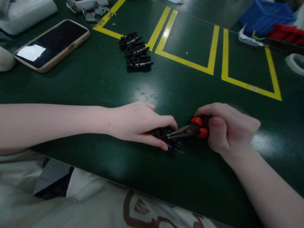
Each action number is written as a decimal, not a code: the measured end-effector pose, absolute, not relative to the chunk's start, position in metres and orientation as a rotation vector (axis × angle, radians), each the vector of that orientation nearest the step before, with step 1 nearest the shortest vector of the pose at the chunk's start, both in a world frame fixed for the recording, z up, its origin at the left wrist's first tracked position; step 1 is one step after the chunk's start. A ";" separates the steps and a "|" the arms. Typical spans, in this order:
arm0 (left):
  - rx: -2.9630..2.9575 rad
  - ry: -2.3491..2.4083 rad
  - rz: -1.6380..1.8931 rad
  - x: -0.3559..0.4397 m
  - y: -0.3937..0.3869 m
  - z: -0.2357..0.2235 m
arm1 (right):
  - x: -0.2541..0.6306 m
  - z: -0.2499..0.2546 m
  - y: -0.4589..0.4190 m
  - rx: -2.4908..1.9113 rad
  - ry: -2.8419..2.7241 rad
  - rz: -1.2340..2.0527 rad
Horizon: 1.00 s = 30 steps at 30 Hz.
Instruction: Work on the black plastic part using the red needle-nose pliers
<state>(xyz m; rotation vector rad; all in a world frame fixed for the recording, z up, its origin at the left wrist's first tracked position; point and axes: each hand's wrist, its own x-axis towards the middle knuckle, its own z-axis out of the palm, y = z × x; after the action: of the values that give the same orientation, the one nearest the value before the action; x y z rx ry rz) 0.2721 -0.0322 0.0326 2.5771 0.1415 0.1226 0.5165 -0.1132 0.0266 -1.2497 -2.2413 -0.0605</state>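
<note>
My left hand point(142, 123) is closed on a black plastic part point(175, 144), pinning it against the green tabletop between thumb and fingers. From the other side, my right hand point(230, 128) grips the red handles of long-nose pliers point(186, 130). The metal jaws of the pliers reach onto the black part close to my left fingertips. Whether the jaws clamp a piece of it is too small to tell. Much of the part lies hidden under my left hand. Farther back, several similar black plastic parts point(139, 50) lie in a short row.
A phone point(54, 44) lies at the back left, near metal pieces point(96, 12) and small rings. Yellow tape point(185, 63) marks rectangles on the green table point(95, 177). At the back right are a blue bin point(266, 15), red items point(287, 34) and a tape roll point(295, 63).
</note>
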 end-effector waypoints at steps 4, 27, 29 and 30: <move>2.574 0.136 0.162 0.272 -0.032 0.032 | 0.516 0.027 -0.114 -1.260 -2.241 -0.056; 2.603 0.113 0.102 0.272 -0.031 0.033 | 0.515 0.028 -0.113 -1.262 -2.270 -0.120; 2.613 0.114 0.110 0.273 -0.031 0.033 | 0.514 0.029 -0.113 -1.231 -2.272 -0.144; 2.618 0.114 0.116 0.273 -0.031 0.033 | 0.514 0.029 -0.113 -1.225 -2.273 -0.150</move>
<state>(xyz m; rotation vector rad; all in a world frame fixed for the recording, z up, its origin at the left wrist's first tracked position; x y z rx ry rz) 0.2727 -0.0313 0.0331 2.6181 0.1136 0.1164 0.5137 -0.1133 0.0287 -1.2249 -2.2729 -0.1500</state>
